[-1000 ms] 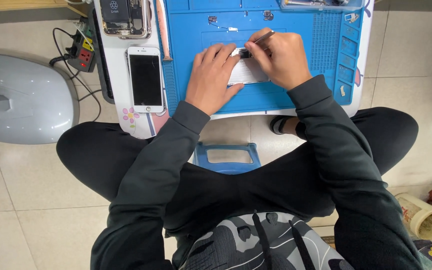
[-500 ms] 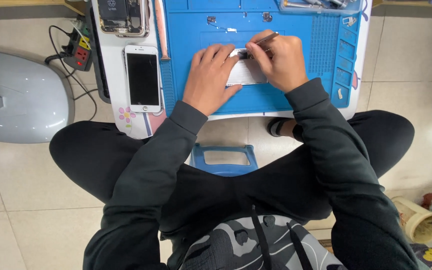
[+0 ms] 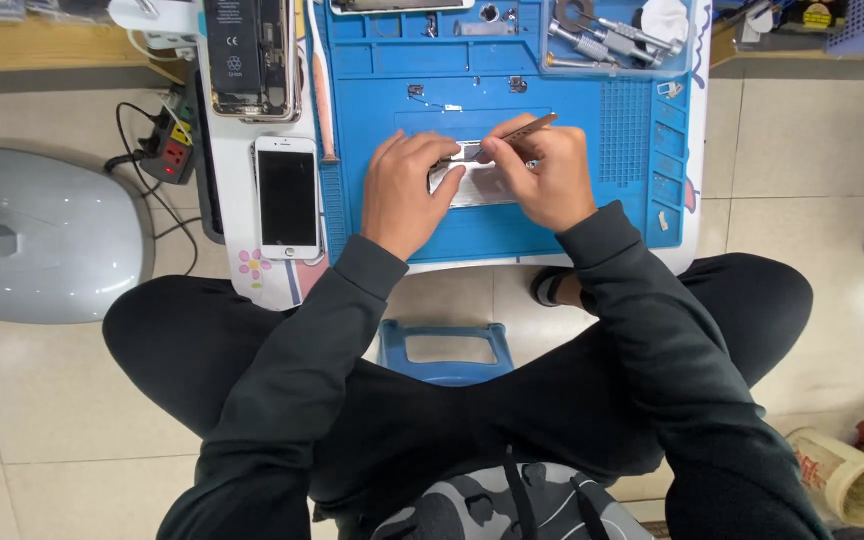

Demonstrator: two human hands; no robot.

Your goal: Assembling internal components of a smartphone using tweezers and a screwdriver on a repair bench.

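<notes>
Beige floor tiles (image 3: 72,420) surround a small white desk (image 3: 237,215) carrying a blue work mat (image 3: 512,225) — there the left hand (image 3: 404,192) presses down a silver phone part (image 3: 472,183), the right hand (image 3: 542,172) pinching tweezers (image 3: 524,128) over it.

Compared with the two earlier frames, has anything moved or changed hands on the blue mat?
Nothing visibly changed. The left hand still presses on the small pale part on the blue mat, and the right hand still holds the thin tool to it. The white phone lies where it was.
</notes>
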